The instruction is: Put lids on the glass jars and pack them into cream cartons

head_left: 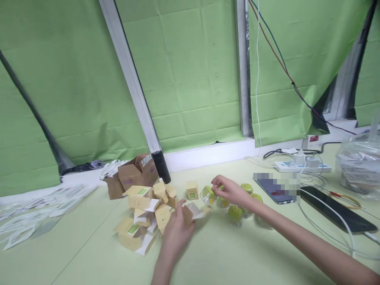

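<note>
My left hand [178, 227] is closed around a small opened cardboard box [194, 210], whose white inner flap points right and is blurred. My right hand [228, 192] pinches a small clear case with a green top [208, 194], just above the table. Several more green-topped cases [235, 212] stand beneath and beside my right wrist. To the left of my left hand lies a heap of small opened yellowish boxes [139, 198] with white flaps. One closed small box [192, 190] stands between the heap and my right hand.
An opened brown carton [138, 172] and a black cylinder [161, 166] stand by the wall. White straps [32, 209] lie far left. On the right are two phones [335, 208], cables, a power strip [303, 166] and a clear plastic bag [360, 168].
</note>
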The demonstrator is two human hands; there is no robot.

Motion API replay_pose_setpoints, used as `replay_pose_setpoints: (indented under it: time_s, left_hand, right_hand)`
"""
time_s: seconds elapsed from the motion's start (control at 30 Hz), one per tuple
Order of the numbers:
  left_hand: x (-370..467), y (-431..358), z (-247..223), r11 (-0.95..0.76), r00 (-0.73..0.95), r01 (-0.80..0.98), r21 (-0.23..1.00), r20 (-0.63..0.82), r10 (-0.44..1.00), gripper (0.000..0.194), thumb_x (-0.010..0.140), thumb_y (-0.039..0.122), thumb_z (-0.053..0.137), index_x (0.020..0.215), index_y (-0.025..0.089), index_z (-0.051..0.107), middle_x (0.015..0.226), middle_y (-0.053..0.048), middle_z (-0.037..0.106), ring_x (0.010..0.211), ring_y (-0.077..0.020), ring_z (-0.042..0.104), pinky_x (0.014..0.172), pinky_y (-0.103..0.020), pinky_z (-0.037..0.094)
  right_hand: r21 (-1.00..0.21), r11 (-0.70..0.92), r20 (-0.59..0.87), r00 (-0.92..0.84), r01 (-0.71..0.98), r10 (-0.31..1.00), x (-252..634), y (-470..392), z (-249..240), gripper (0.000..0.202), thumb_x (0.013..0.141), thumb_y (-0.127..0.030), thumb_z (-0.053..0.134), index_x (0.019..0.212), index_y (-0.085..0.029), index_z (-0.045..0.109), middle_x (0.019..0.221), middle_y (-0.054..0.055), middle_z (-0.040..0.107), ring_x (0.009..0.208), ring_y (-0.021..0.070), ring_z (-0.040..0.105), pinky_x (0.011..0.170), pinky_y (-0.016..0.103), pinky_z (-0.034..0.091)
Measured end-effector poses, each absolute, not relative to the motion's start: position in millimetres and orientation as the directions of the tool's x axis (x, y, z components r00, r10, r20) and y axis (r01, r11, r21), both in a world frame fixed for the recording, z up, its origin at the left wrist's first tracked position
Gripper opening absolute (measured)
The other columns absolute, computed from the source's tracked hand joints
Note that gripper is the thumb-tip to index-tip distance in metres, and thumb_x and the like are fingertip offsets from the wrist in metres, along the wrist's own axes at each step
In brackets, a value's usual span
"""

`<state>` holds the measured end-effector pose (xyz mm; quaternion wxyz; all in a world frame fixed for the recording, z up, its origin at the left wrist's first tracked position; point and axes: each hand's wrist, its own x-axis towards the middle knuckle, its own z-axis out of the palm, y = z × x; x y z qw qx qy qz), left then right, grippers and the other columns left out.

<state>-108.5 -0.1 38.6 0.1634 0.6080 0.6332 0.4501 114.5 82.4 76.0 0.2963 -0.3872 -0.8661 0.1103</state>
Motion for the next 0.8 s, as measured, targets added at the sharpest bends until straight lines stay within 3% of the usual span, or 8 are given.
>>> replay_pose_setpoints:
  time_s: [0.1, 0.17, 0.27, 0.33, 0.43, 0.5, 0.63, 0.8]
  left_hand:
    - [-119, -4, 49, -0.005, -0.395, 0.342, 0.940, 0.148, 0.907, 0.055, 0.059, 0.026, 0.077, 0.108, 0.020, 0.052, 0.094, -0.010, 0.066, 0.085, -0.0275, 0.063, 0.073, -0.035, 0.047]
    - [-116, -6, 56, 0.009, -0.378, 0.028, 1.000, 0.002, 0.926, 0.044, 0.064, 0.027, 0.075, 0.102, 0.017, 0.055, 0.100, -0.012, 0.066, 0.086, -0.0241, 0.064, 0.071, -0.031, 0.050]
    - [-101, -7, 64, 0.030, -0.250, -0.366, 0.930, -0.129, 0.959, 0.034, 0.076, 0.030, 0.066, 0.105, 0.015, 0.057, 0.109, -0.013, 0.065, 0.088, -0.0217, 0.065, 0.069, -0.029, 0.054]
    - [-89, -7, 65, 0.039, -0.227, -0.517, 0.855, -0.181, 0.957, 0.034, 0.079, 0.030, 0.063, 0.109, 0.014, 0.056, 0.110, -0.014, 0.065, 0.088, -0.0209, 0.066, 0.071, -0.029, 0.055]
    - [-74, -4, 61, 0.059, -0.214, -0.621, 0.781, -0.242, 0.946, 0.032, 0.081, 0.029, 0.061, 0.109, 0.014, 0.056, 0.104, -0.012, 0.067, 0.083, -0.0187, 0.067, 0.068, -0.027, 0.057]
    - [-67, 0, 58, 0.073, -0.188, -0.668, 0.741, -0.263, 0.946, 0.028, 0.082, 0.028, 0.060, 0.105, 0.012, 0.058, 0.095, -0.011, 0.069, 0.073, -0.0162, 0.068, 0.062, -0.024, 0.057]
    - [-63, 6, 66, 0.059, -0.172, -0.784, 0.618, -0.309, 0.935, 0.020, 0.086, 0.026, 0.053, 0.097, 0.011, 0.060, 0.077, -0.007, 0.069, 0.059, -0.0127, 0.065, 0.056, -0.022, 0.056]
    - [-78, 1, 100, 0.006, -0.162, -0.810, 0.586, -0.234, 0.959, 0.029, 0.090, 0.032, 0.045, 0.107, 0.013, 0.058, 0.087, -0.008, 0.070, 0.075, -0.0149, 0.067, 0.065, -0.024, 0.057]
  right_hand:
    - [-0.429, 0.660, 0.377, -0.542, 0.616, 0.751, 121, 98, 71, 0.013, 0.086, -0.022, 0.043, 0.087, -0.019, 0.055, 0.081, 0.003, 0.067, 0.073, 0.0159, 0.063, 0.062, 0.024, 0.047]
    - [-0.389, 0.672, 0.361, -0.566, 0.630, 0.741, 121, 105, 64, 0.009, 0.080, -0.018, 0.049, 0.080, -0.018, 0.058, 0.075, 0.003, 0.067, 0.069, 0.0177, 0.063, 0.067, 0.028, 0.047]
    - [-0.316, 0.709, 0.362, -0.611, 0.630, 0.704, 118, 102, 55, 0.008, 0.073, -0.013, 0.055, 0.073, -0.017, 0.062, 0.069, 0.003, 0.067, 0.070, 0.0203, 0.064, 0.085, 0.038, 0.043]
    - [-0.284, 0.732, 0.382, -0.627, 0.619, 0.678, 116, 92, 54, 0.016, 0.074, -0.012, 0.055, 0.086, -0.017, 0.064, 0.082, 0.006, 0.069, 0.083, 0.0224, 0.064, 0.094, 0.041, 0.039]
    - [-0.216, 0.797, 0.474, -0.653, 0.564, 0.591, 113, 69, 60, 0.046, 0.078, -0.017, 0.054, 0.124, -0.018, 0.048, 0.127, 0.011, 0.054, 0.116, 0.0242, 0.050, 0.100, 0.042, 0.036]
    - [-0.084, 0.880, 0.554, -0.712, 0.467, 0.431, 108, 55, 64, 0.053, 0.081, -0.019, 0.055, 0.132, -0.020, 0.038, 0.138, 0.010, 0.044, 0.126, 0.0237, 0.040, 0.101, 0.042, 0.036]
    - [0.148, 0.899, 0.660, -0.718, 0.412, 0.220, 88, 47, 65, 0.038, 0.088, -0.014, 0.049, 0.126, -0.016, 0.043, 0.131, 0.012, 0.051, 0.125, 0.0241, 0.042, 0.097, 0.041, 0.041]
    - [0.251, 0.909, 0.729, -0.683, 0.332, 0.048, 67, 58, 57, 0.017, 0.086, -0.009, 0.047, 0.101, -0.014, 0.053, 0.098, 0.009, 0.064, 0.097, 0.0193, 0.058, 0.089, 0.038, 0.046]
